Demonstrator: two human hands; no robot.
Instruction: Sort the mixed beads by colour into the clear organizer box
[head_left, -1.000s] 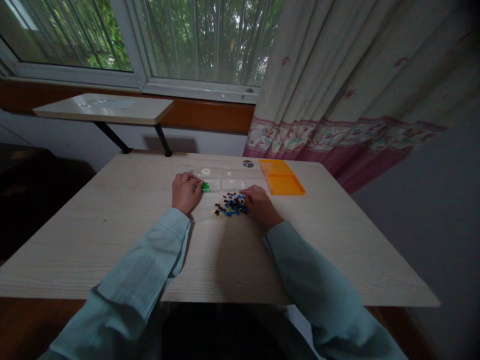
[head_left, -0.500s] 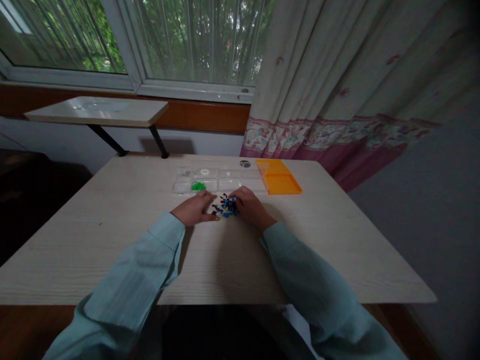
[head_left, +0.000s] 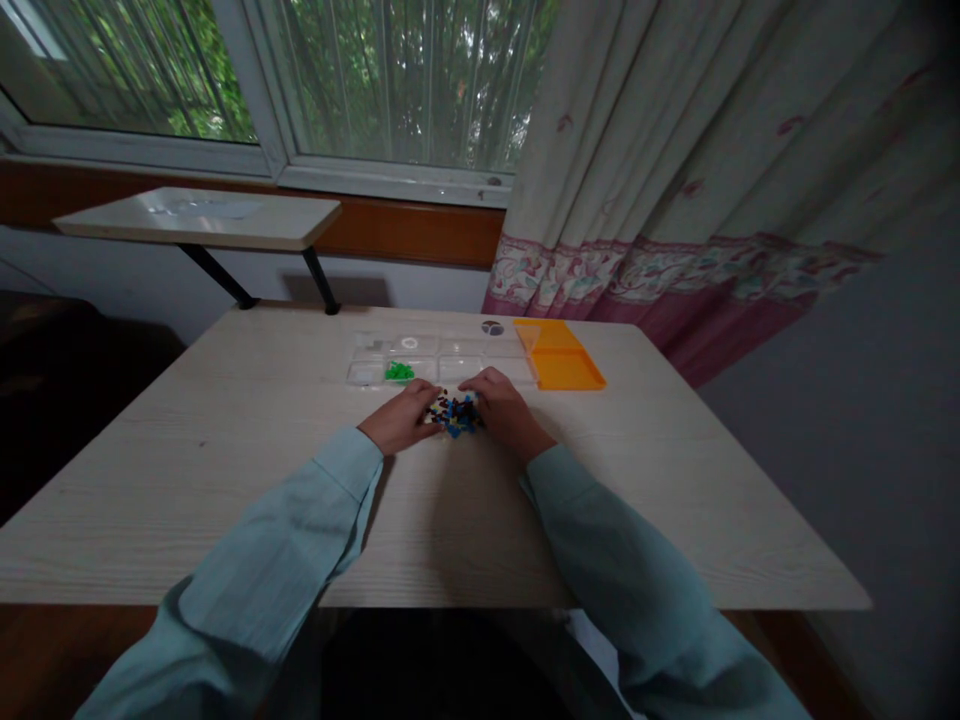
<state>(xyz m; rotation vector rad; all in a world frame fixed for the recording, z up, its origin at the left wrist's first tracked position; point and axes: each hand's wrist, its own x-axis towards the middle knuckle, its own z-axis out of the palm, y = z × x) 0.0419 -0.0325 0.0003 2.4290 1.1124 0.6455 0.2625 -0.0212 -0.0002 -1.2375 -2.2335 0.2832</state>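
Head view: a small heap of tiny hard pieces (head_left: 454,412), blue, dark red and pale, lies on a light wood-grain table (head_left: 225,470). The left hand (head_left: 401,420) and right hand (head_left: 504,410), in pale blue-green sleeves, rest on the table at either side of the heap, with curled fingers touching its edges. The view is too dim and small to tell whether either hand pinches a piece. Just beyond the heap lies a clear, flat plastic tray (head_left: 369,375) divided into square compartments. One near compartment holds green pieces (head_left: 399,372). A glossy orange rectangular lid (head_left: 559,366) adjoins the tray's right end. A floral curtain (head_left: 675,200) hangs behind.
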